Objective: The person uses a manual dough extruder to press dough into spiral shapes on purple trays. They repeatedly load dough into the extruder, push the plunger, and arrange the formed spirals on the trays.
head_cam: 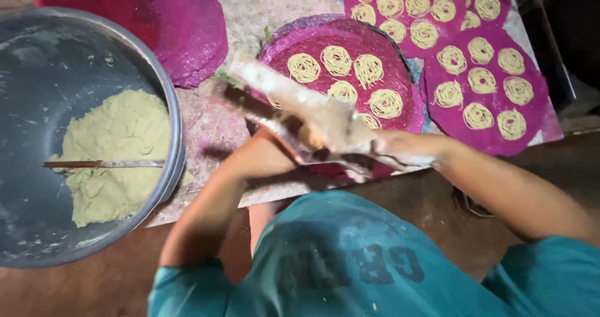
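Note:
I hold a wooden, dough-smeared noodle press [284, 98], blurred, above a round magenta woven mat [400, 64]. My left hand [272, 149] grips it from below at its near end, partly hidden by the handles. My right hand [400, 149] is closed on the handle from the right. Several pale yellow noodle coils [337, 59] lie on the mat under the press. My teal shirt [337, 254] fills the bottom of the view.
A large metal bowl [170, 98] at the left holds greenish dough [115, 148] with a thin metal tool [106, 164] lying across it. Two more magenta mats [490, 98] with noodle coils lie at the right and back right; another [187, 29] lies bare behind the bowl.

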